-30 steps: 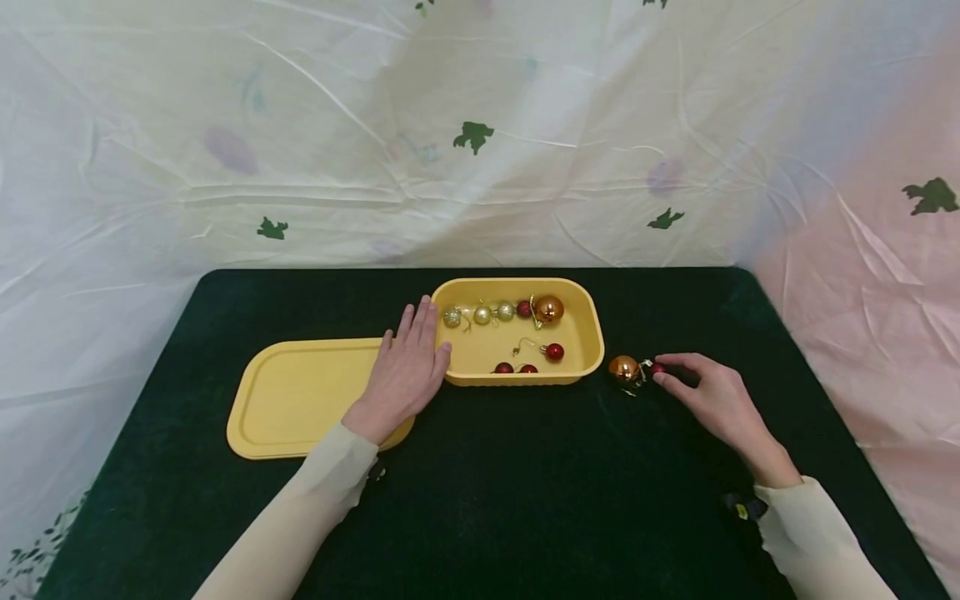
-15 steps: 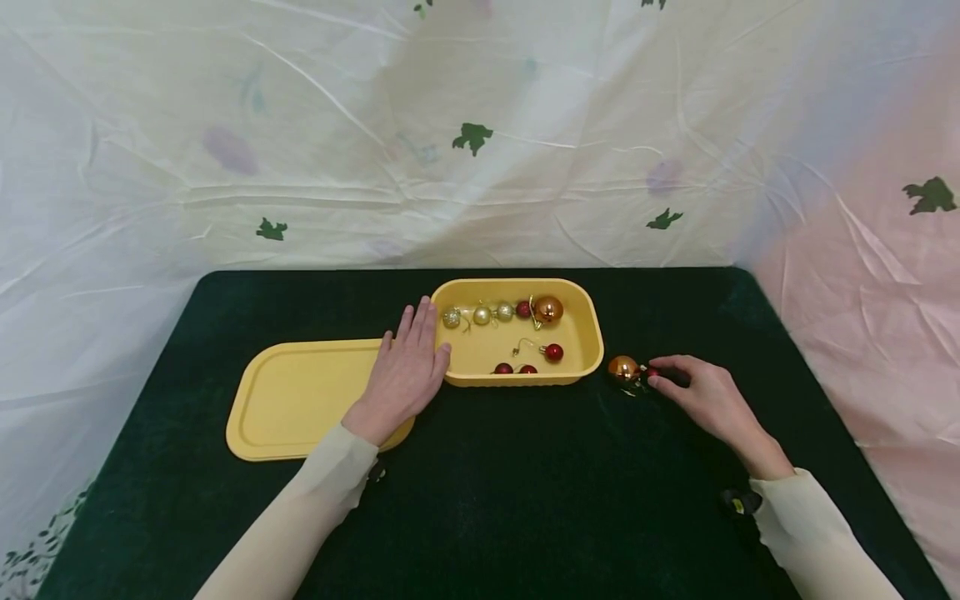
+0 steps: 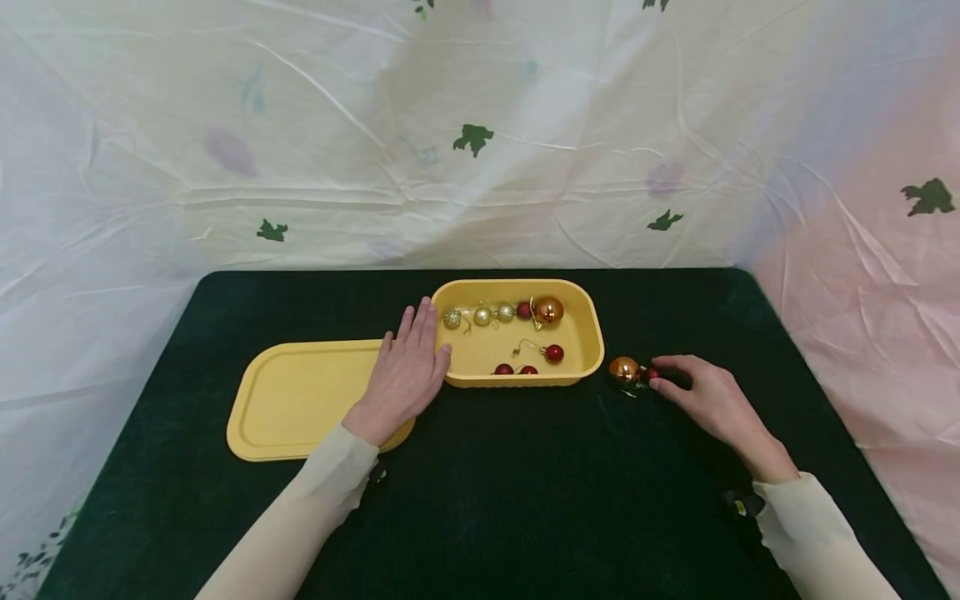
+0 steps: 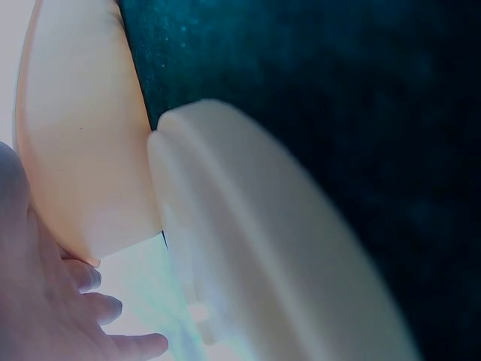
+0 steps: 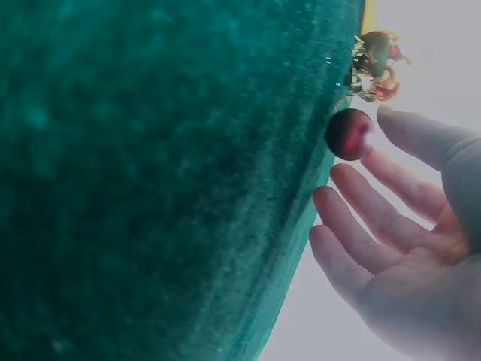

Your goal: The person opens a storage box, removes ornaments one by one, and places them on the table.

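One red bauble by fingertips, wrist-view.

We saw a glossy copper bauble on matt, velvety green cloth. The yellow tray looked like smooth plastic.

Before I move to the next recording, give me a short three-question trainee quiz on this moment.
1. True or false: the yellow lid sits on top of the yellow tub.
2. Which thing does the right hand touch with its fingertips? A) the orange bauble B) the small red bauble C) the lid
3. Fill in: the left hand rests flat against the tub's ______ end, as the head view shows it.

Key
1. False: the lid lies flat on the dark green cloth, left of the tub.
2. B: the fingertips meet the small red bauble beside the orange one.
3. Left.
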`<state>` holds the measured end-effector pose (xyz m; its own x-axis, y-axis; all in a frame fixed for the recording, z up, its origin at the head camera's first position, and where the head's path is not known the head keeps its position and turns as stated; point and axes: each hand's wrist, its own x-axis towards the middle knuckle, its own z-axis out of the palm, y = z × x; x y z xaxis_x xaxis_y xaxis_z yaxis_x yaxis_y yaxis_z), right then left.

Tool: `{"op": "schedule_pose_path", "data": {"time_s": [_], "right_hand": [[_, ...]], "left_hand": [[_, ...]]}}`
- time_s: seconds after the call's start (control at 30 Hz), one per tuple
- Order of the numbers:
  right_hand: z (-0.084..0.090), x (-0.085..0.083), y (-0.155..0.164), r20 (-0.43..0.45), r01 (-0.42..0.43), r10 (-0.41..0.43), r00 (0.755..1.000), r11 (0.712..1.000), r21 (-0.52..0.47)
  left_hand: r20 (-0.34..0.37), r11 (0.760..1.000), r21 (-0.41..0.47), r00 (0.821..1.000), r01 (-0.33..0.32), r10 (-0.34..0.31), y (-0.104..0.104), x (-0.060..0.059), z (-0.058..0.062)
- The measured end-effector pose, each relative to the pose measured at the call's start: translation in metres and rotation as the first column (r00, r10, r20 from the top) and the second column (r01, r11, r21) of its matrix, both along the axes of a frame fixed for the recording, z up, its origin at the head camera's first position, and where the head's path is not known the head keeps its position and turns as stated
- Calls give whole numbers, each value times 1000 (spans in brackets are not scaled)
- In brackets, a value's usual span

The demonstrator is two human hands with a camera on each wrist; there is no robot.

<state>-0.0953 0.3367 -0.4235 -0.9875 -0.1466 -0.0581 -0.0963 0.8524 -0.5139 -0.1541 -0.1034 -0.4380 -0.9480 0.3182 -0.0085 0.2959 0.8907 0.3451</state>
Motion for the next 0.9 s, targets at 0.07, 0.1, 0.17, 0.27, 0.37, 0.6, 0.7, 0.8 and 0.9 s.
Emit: {"op": "schedule_pose_path", "data": {"time_s": [0.07, 0.1, 0.17, 0.27, 0.37, 0.6, 0.7, 0.8, 0.9], "right_hand": [[3, 1, -1, -14, 8, -8, 1000, 1000, 2], [5, 2, -1, -26, 12, -12, 1000, 1000, 2], [10, 3, -2, -59, 19, -19, 998, 1000, -4], [17, 5, -6, -121, 25, -27, 992, 1000, -15], [23, 6, -12, -177, 25, -32, 984, 999, -40], [32, 9, -38, -285, -1, -31, 958, 994, -114], [35, 9, -49, -309, -25, -19, 951, 991, -135], [38, 9, -60, -319, -50, 0, 948, 987, -150], [38, 7, -68, -328, -75, 17, 944, 984, -163]], "left_hand": [[1, 1000, 1, 1000, -2, 2, 0, 0, 1], [1, 1000, 0, 1000, -3, 3, 0, 0, 1], [2, 1000, 1, 1000, -4, 4, 0, 0, 1], [2, 1000, 2, 1000, -3, 3, 0, 0, 2], [2, 1000, 4, 1000, -2, 2, 0, 1, 3], [5, 1000, 8, 1000, -2, 2, 0, 1, 2], [6, 1000, 7, 1000, 1, -1, 0, 1, 2], [6, 1000, 7, 1000, 3, -3, 0, 1, 2], [7, 1000, 9, 1000, 4, -4, 0, 0, 1]]}}
